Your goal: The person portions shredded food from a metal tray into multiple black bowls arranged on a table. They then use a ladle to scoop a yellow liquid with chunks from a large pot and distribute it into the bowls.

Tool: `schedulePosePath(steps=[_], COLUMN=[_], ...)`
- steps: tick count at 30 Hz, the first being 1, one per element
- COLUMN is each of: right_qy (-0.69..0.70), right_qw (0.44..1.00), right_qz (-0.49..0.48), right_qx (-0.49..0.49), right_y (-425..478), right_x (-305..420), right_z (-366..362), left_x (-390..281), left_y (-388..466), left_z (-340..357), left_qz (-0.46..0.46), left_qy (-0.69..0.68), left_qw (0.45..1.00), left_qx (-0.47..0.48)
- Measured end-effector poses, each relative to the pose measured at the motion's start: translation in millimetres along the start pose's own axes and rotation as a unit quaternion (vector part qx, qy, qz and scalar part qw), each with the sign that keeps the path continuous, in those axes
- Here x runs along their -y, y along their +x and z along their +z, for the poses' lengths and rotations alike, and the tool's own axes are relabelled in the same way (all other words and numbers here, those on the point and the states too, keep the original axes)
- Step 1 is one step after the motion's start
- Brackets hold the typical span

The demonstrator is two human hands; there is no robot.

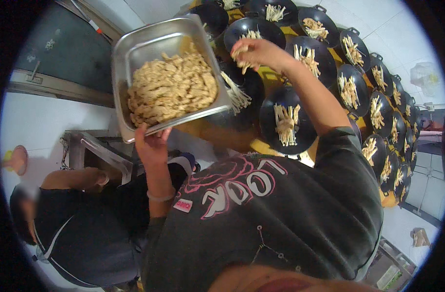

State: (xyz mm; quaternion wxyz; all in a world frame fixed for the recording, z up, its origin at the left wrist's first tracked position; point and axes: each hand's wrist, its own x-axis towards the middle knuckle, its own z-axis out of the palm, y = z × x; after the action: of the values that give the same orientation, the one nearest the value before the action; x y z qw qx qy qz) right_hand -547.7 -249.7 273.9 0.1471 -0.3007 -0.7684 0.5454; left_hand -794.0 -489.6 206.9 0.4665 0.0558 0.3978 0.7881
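Note:
My left hand (152,144) grips the near edge of a rectangular stainless steel pan (122,80), which is tilted. Inside it lies a heap of pale brown strips of food (175,91), possibly meat or a soy product. My right hand (257,54) pinches several of these strips over the black woks, to the right of the pan. Just behind that hand is a wok (273,34) with thin white stalks, perhaps enoki mushrooms. Closer to me, another wok (306,131) holds white stalks (291,137) topped with brown strips. More white stalks (237,95) show beside the pan, their wok partly hidden.
Several more black woks (348,85) stand in rows curving off to the right, with stalks and strips in them. Yellow supports (264,146) show between them. At left, another person in dark clothes (87,226) sits or crouches near a metal frame (105,153).

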Motion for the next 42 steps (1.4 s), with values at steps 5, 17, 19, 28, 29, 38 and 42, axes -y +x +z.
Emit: schedulePosePath(steps=[5, 17, 19, 28, 29, 38, 42], right_qy=[-0.251, -0.52, -0.346, 0.036, -0.051, 0.033, 0.009], right_qw=[0.965, 0.836, 0.916, 0.997, 0.998, 0.995, 1.0], right_qz=[-0.07, -0.172, -0.201, 0.033, -0.01, 0.099, 0.003], right_qx=[-0.001, 0.006, -0.02, -0.063, -0.035, 0.002, 0.003], right_y=[18.3, 86.5, 86.3, 27.3, 32.1, 22.8, 34.4], right_x=[-61.4, 44.1, 43.2, 4.5, -49.4, -39.5, 23.4], right_z=[15.8, 96.1, 80.7, 33.7, 35.7, 31.1, 54.2], left_x=[-21.3, -20.6, -20.8, -15.2, -13.9, -17.8, -12.6], left_y=[8.2, 17.4, 14.7, 42.1, 44.1, 48.9, 50.6], left_z=[-3.3, -1.6, -3.5, -23.0, -19.9, -20.0, -21.9], left_qz=[0.061, 0.007, -0.002, 0.001, 0.002, -0.005, -0.011], left_qy=[0.012, -0.032, -0.037, -0.024, -0.021, -0.016, -0.022], left_qw=[0.998, 0.998, 0.998, 0.999, 0.999, 0.999, 0.998], left_qx=[0.019, 0.049, 0.041, 0.044, 0.043, 0.032, 0.059])
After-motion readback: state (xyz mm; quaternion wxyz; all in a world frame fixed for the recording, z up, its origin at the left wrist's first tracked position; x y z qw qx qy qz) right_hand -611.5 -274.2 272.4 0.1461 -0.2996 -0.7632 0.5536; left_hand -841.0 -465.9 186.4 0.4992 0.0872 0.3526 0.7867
